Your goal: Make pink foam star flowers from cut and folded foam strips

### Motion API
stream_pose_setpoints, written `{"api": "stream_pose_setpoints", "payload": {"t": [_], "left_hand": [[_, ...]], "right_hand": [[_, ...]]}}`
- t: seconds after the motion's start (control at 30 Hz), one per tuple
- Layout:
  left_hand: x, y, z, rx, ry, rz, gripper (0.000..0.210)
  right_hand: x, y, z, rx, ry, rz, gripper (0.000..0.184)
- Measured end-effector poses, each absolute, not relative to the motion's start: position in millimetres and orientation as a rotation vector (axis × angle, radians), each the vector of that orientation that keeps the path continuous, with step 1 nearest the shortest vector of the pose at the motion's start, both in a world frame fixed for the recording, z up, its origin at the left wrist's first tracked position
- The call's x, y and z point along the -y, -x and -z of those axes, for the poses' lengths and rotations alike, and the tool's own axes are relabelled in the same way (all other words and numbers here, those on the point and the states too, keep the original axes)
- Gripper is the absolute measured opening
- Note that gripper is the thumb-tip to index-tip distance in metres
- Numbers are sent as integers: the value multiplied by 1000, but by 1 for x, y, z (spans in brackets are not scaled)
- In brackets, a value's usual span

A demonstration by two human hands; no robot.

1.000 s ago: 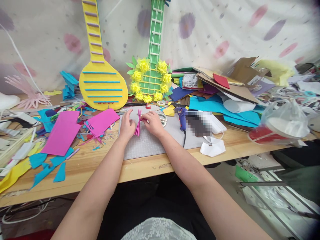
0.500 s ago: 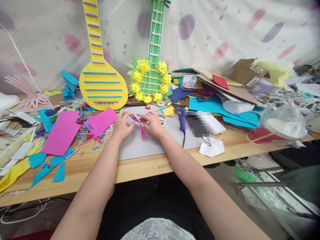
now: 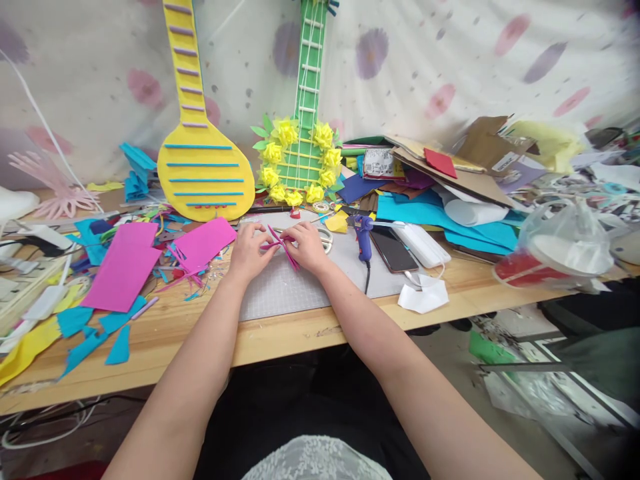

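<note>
Between my hands are narrow magenta foam strips [image 3: 291, 257], crossing near the fingertips. My left hand [image 3: 250, 253] pinches one strip end from the left. On the right, my right hand [image 3: 306, 247] holds the strips where they cross, and several ends fan out below its fingers. Both hands hover just over a grey gridded cutting mat [image 3: 280, 297]. Scissors [image 3: 327, 239] with pale handles lie behind my right hand, partly hidden by it. A purple-blue glue gun [image 3: 363, 240] rests farther right on the mat.
A yellow lute-shaped craft [image 3: 205, 173] and a green one with yellow flowers [image 3: 307, 100] lean on the back curtain. Magenta foam sheets [image 3: 123, 267] and blue scraps lie left. A phone [image 3: 393, 250], a white power bank [image 3: 423, 245] and a bagged cup [image 3: 540, 260] stand right.
My left hand has moved slightly right and now pinches a strip end pointing left. The strips, bunched and hanging downward before, now spread into a crossed shape. My right hand stays nearly in place.
</note>
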State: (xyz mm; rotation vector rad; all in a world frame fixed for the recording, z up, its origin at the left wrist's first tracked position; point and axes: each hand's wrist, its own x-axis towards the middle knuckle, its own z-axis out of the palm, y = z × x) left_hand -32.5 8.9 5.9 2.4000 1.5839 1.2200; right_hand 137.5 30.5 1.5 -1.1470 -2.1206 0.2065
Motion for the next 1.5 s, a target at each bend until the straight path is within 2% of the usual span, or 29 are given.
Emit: {"api": "stream_pose_setpoints", "payload": {"t": [0.2, 0.3, 0.6, 0.83, 1.1, 1.33, 1.5], "left_hand": [[-9, 23, -2, -1431, -2416, -1111, 16], [-9, 22, -2, -1458, -2430, -1080, 11], [-8, 25, -3, -1499, -2302, -1237, 9], [1, 18, -8, -1550, -2213, -1142, 21], [-1, 21, -7, -1388, -2081, -1103, 31], [-3, 24, -3, -1324, -2061, -1135, 27], [-4, 22, -2, -1526, -2294, -1131, 18]], "right_hand": [[-30, -138, -2, 2113, 1169, -206, 18], [-30, -138, -1, 2121, 1173, -205, 18], [-31, -139, -2, 2157, 1167, -237, 14], [-32, -139, -1, 2128, 1237, -197, 14], [-33, -140, 0, 2109, 1279, -207, 13], [-33, -140, -2, 2075, 1308, -232, 13], [-32, -139, -2, 2106, 1269, -253, 13]]}}
